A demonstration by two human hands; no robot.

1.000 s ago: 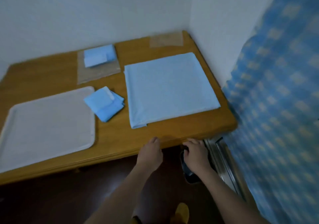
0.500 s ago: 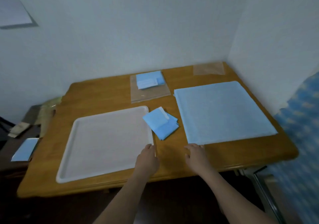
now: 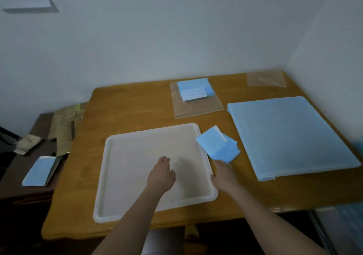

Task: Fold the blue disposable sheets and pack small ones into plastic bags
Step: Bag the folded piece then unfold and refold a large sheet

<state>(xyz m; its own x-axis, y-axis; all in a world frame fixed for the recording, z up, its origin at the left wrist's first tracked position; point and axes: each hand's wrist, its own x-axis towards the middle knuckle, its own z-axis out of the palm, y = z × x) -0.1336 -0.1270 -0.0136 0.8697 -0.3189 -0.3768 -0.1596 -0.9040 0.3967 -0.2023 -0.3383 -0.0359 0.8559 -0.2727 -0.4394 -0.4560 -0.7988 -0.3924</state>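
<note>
Both hands have moved forward from the table edge: the left hand (image 3: 161, 175) now hovers over the white tray (image 3: 125, 178) at centre frame, fingers loosely relaxed, while the right hand (image 3: 224, 174) reaches the small folded blue sheets (image 3: 218, 144) just right of the tray; whether it grips them I cannot tell. Right of them lies the large blue sheet (image 3: 290, 136).

Honey-brown square wooden table (image 3: 137, 109); plain white square plastic tray (image 3: 125, 176) near left. Large pale-blue flat folded sheet (image 3: 290, 136) right, unpatterned. Small brighter-blue folded sheet (image 3: 218, 146) between these. Far: clear tan-tinted plastic bag (image 3: 198, 107) under light-blue folded sheet (image 3: 193, 88) with white lined label. Blue-grey walls (image 3: 176, 28).
</note>
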